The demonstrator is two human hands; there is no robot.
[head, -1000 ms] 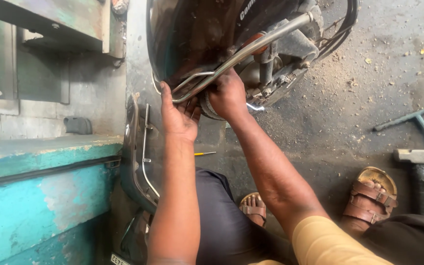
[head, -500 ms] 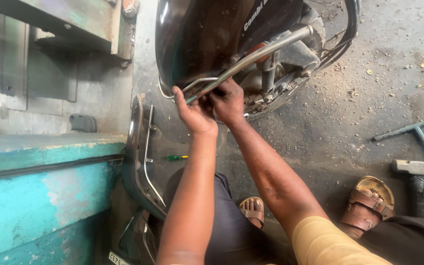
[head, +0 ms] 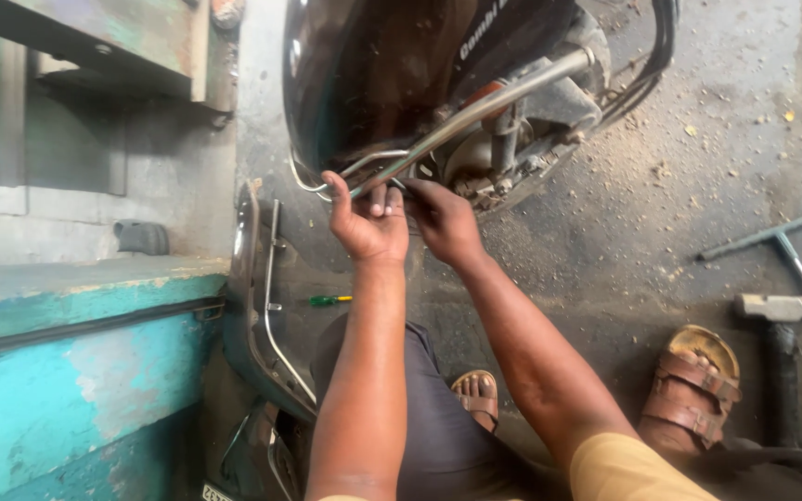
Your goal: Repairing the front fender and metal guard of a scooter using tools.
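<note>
A dark scooter body (head: 392, 74) fills the top middle, with a chrome guard bar (head: 475, 111) running diagonally across its underside. My left hand (head: 366, 218) is wrapped around the lower end of that bar, fingers curled over it. My right hand (head: 446, 220) is right beside it, fingertips pushed in under the scooter's engine parts (head: 503, 162); what it touches is hidden. Both forearms reach up from the bottom of the view.
A detached dark panel with chrome trim (head: 262, 306) leans at the left by a teal bench (head: 76, 371). A green-handled screwdriver (head: 329, 300) lies on the ground. A hammer (head: 777, 315) and a long T-handled wrench (head: 791, 250) lie at the right near my sandalled feet (head: 693, 385).
The view has shifted so the scooter sits further right and closer. My left hand has slid onto the chrome bar's end and closed around it; my right hand stays tucked under the scooter.
</note>
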